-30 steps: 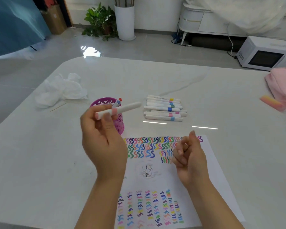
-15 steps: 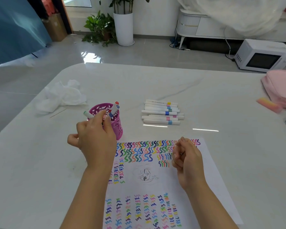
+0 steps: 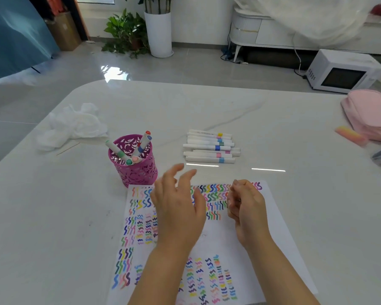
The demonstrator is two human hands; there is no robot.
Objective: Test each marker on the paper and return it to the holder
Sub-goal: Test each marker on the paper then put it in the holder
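Head cam: left hand (image 3: 178, 208) hovers over the top of the white paper sheet (image 3: 273, 227) w/ coloured squiggles, fingers spread & relaxed, gripping nothing. Right hand (image 3: 245, 208) just beside it, also over the sheet, fingers curled in to the palm. Magenta perforated metal cup holder (image 3: 133, 172) stands upright at the sheet's top-left corner, several white markers (image 3: 144, 142) leaning inside. Row of white colour-banded markers (image 3: 209, 147) lies on the white marble table (image 3: 53, 205) beyond the sheet. Crumpled white tissue (image 3: 73, 126) behind-left of the holder.
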